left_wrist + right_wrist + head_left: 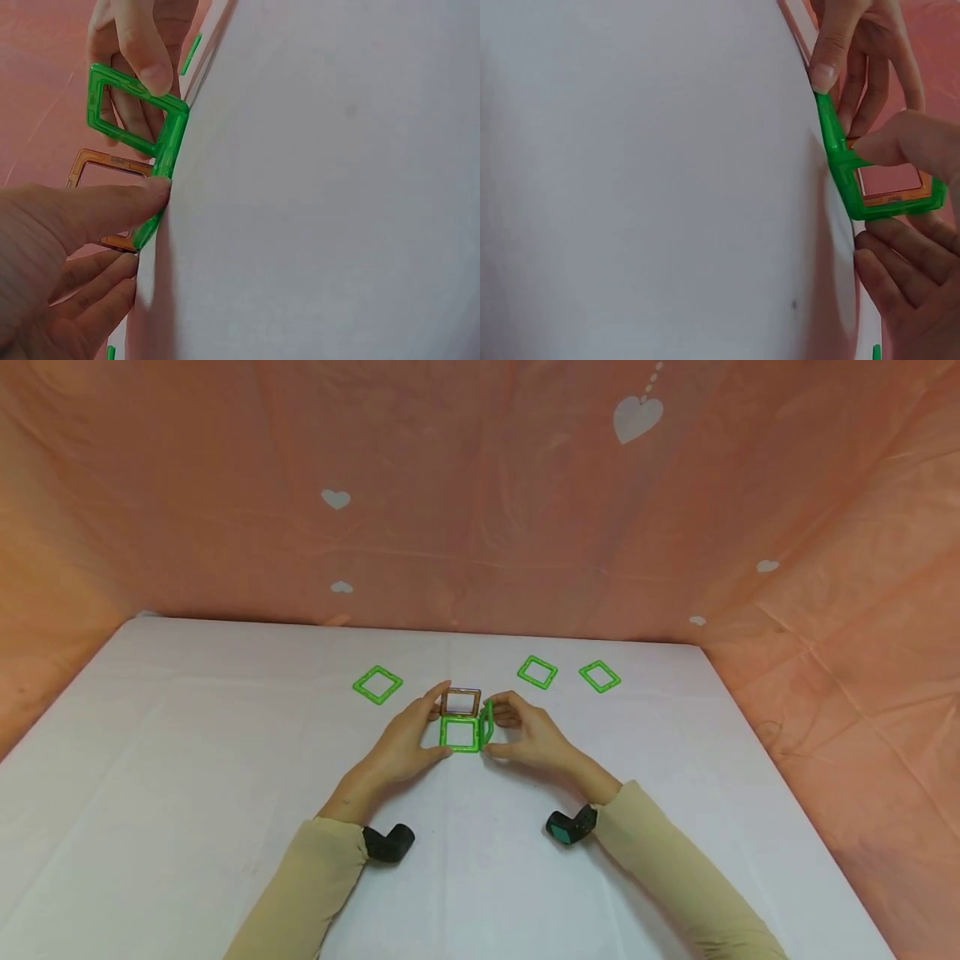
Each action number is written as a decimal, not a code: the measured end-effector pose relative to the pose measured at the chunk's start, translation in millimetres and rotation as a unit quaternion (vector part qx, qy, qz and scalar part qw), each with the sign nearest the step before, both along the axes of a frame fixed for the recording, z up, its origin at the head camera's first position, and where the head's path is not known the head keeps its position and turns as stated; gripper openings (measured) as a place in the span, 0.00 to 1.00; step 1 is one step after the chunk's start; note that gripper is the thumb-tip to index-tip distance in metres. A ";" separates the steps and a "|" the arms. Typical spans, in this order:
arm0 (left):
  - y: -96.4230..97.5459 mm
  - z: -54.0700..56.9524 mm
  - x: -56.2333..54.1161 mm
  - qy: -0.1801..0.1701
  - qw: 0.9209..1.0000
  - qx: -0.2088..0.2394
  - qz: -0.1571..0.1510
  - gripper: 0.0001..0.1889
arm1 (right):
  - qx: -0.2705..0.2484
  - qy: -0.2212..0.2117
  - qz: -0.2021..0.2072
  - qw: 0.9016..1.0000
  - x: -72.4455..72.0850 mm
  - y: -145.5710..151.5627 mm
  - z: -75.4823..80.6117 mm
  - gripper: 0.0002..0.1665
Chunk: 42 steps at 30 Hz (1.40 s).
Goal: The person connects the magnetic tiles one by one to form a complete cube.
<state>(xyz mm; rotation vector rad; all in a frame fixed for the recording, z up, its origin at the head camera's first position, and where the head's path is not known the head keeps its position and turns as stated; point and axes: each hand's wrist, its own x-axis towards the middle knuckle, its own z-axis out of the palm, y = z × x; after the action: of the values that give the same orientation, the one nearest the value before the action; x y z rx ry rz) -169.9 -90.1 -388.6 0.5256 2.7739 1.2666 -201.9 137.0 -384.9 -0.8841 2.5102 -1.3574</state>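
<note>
Three frames (461, 717) look joined: left hand (403, 739) pinches orange frame (463, 691) and flat green frame (461, 748), right hand (538, 737) grips upright green frame (491, 722), while three loose frames (365, 695) lie unattached.

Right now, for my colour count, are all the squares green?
No, a brown square stands at the far edge of the flat green square.

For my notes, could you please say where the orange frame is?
In the head view, the orange frame stands left of centre between the left hand and right hand, at the far edge of the flat green frame.
</note>
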 end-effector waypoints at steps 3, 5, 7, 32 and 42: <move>-0.1 -0.5 -0.1 0.001 1.000 -0.002 0.002 0.48 | 0.011 0.004 -0.004 1.000 0.0 -1.0 0.4 0.35; -0.1 -0.9 -0.1 0.004 1.000 -0.004 0.002 0.48 | 0.017 0.013 -0.003 1.000 -0.5 -1.5 -0.8 0.35; -0.1 -1.7 -0.1 0.008 1.000 -0.007 0.001 0.47 | 0.019 0.021 -0.001 1.000 -0.7 -2.1 -2.1 0.35; 2.4 0.2 0.7 0.012 1.000 -0.025 0.011 0.45 | -0.009 -0.045 -0.005 0.999 0.2 0.4 -1.8 0.32; 2.0 3.3 2.8 0.022 0.999 -0.021 -0.007 0.44 | -0.007 -0.059 -0.005 0.998 0.4 1.9 -1.3 0.36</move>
<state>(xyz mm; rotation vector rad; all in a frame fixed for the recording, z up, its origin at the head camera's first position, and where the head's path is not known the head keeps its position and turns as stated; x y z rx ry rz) -167.1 -88.2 -385.3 0.5757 2.8215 1.2043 -201.5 139.0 -386.2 -0.7724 2.4220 -1.3901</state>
